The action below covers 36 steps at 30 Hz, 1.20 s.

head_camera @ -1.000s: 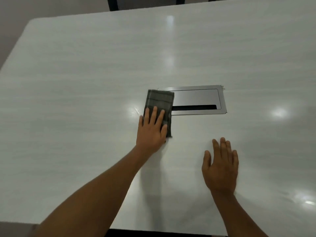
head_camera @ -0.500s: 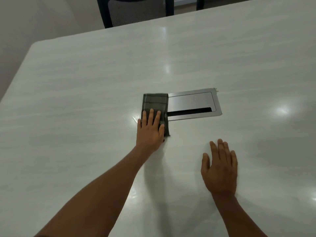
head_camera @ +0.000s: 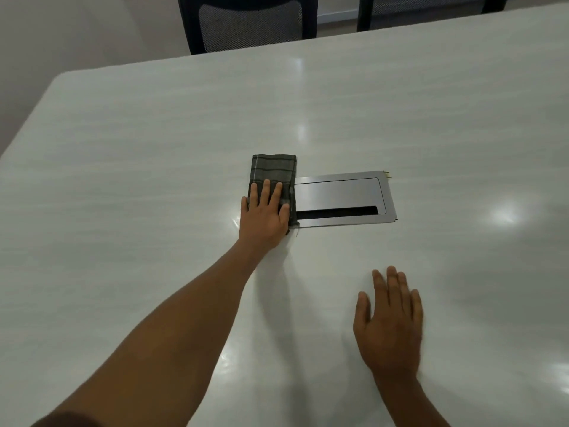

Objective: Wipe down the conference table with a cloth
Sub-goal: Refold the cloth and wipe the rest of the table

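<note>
A folded dark grey checked cloth [head_camera: 274, 171] lies flat on the glossy white conference table [head_camera: 138, 155], just left of a metal cable hatch. My left hand [head_camera: 264, 215] presses flat on the cloth's near half, fingers spread and pointing away from me. My right hand [head_camera: 389, 322] rests palm down on the bare tabletop nearer to me and to the right, holding nothing. The cloth's right edge overlaps the hatch's left end.
A rectangular silver cable hatch [head_camera: 341, 197] with a dark slot is set flush in the table's middle. Two black mesh-backed chairs [head_camera: 249, 23] stand behind the far edge. The table's left corner [head_camera: 58, 80] is rounded, with floor beyond it.
My left hand has pushed the cloth away from me, along the hatch's left end. The right hand has stayed on the table. The view has tilted up, showing the chairs.
</note>
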Tool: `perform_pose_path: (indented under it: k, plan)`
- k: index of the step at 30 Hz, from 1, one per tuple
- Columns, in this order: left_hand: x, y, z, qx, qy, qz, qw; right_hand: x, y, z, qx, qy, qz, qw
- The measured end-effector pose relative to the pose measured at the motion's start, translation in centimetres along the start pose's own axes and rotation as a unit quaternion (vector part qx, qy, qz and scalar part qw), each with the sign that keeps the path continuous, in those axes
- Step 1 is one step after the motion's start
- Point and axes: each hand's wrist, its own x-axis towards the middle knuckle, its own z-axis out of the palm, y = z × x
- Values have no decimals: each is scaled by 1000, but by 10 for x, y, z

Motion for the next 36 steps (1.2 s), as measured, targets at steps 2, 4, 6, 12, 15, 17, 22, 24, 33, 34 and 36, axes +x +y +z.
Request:
perform_pose_path:
  k: [2, 4, 6, 12, 15, 17, 22, 24, 33, 34, 36]
  plan:
    - [-11, 2, 1, -3, -1, -2, 1000, 1, 1, -1, -4, -2, 1, 1000]
    - [-35, 7, 2, 2, -1, -7, 1000, -2, 1, -2, -3, -5, 1, 1000]
    - [-66, 13, 7, 3, -11, -16, 1000, 0, 1, -5, 2, -17, 2, 1000]
    - [-127, 55, 14, 24, -39, -41, 998, 4, 8, -20, 51, -75, -15, 996]
    - [-133, 101, 21, 22, -46, 9, 999, 20, 51, -27, 76, -106, -138, 982]
    - [-129, 131, 28, 22, -48, 48, 997, 35, 96, -36, 42, -97, -126, 986]
    - [-74, 181, 32, 43, -25, 60, 997, 44, 159, -47, -8, -41, -26, 999]
    - [-48, 189, 35, 54, -13, 61, 997, 45, 159, -38, 8, -34, -31, 999]
    - [-44, 231, 41, 60, -39, 46, 996, 45, 160, -40, 21, -33, -27, 999]
    - [-62, 234, 45, 54, -38, 58, 996, 46, 160, -41, 19, -36, -31, 999]
    - [-88, 237, 51, 35, -33, 72, 996, 47, 161, -42, 8, -42, -34, 999]
